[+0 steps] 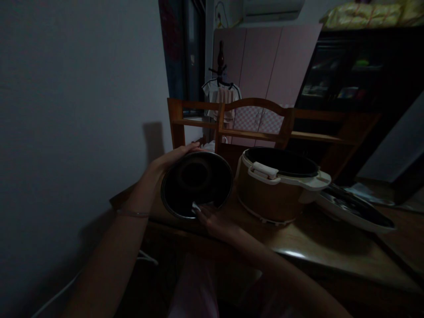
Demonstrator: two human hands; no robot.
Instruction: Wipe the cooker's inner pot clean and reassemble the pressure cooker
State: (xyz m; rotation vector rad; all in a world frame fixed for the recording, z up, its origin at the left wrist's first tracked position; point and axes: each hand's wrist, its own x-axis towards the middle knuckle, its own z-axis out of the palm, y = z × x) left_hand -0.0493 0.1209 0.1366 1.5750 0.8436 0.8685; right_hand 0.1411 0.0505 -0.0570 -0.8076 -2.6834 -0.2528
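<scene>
A dark round inner pot (195, 176) is tilted on its side, its mouth facing me, at the front left of the wooden desk. My left hand (180, 154) grips the pot's upper left rim from outside, fingers over the top edge. Inside the lower rim, my right hand (213, 221) is closed on a small white cloth or tissue (196, 207), pressed against the pot's inner wall. To the right stands the cooker body (270, 198), open at the top, with a pale handle and a dark interior. The room is dim, so fine detail is lost.
The cooker lid (357, 210) lies at the right on the desk (318, 247). A wooden shelf rail (255, 104) runs along the desk's back edge. A wall (82, 110) rises close on the left, and a white cable (56, 296) hangs below.
</scene>
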